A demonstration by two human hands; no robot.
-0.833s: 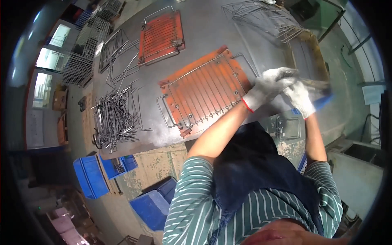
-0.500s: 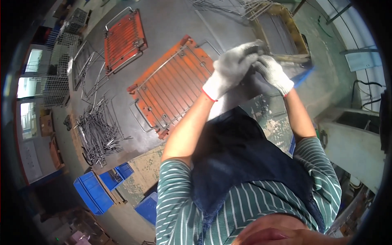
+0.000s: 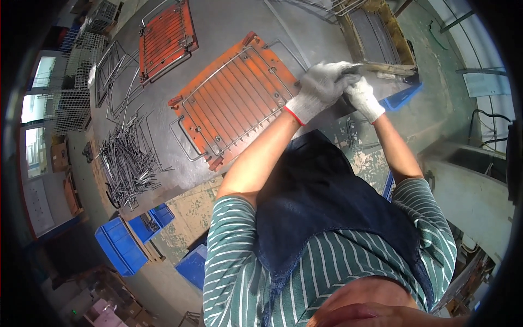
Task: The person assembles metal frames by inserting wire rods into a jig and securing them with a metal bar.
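Both gloved hands are seen pressed together at the right edge of the grey metal surface (image 3: 229, 22), beside the near orange jig plate (image 3: 231, 98). The left hand (image 3: 321, 87) is curled closed over the right hand (image 3: 360, 98), whose fingers are also folded; something thin and metallic, perhaps a rod or tool (image 3: 381, 68), sticks out to the right from between them, though what exactly is gripped cannot be told. Compared with the pictures from under a second earlier, the clasped hands have been kept together and have been brought lower and closer to the corner of the jig plate, on which a wire grid with loop handles (image 3: 185, 141) lies. The view itself has swung, so part of the shift is head motion. From this it is judged that work on the held piece is being continued rather than finished. A second orange jig (image 3: 166, 41) and a heap of bent wire pieces (image 3: 128, 161) lie untouched, well apart to the left
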